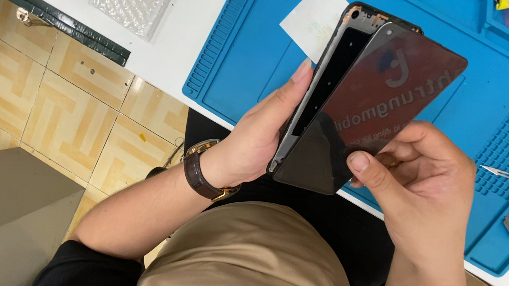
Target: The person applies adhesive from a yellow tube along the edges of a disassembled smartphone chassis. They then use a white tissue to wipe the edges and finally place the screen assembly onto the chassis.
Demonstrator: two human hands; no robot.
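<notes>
Both hands hold a phone apart above the near edge of the blue work mat [247, 60]. Its glossy dark screen panel [369, 107] tilts away from the black phone frame [328, 73], joined along one long side. Left hand [255, 136], wrist bent with a brown-strapped watch, grips the frame; right hand [418, 182] pinches the panel's lower edge, thumb on top.
</notes>
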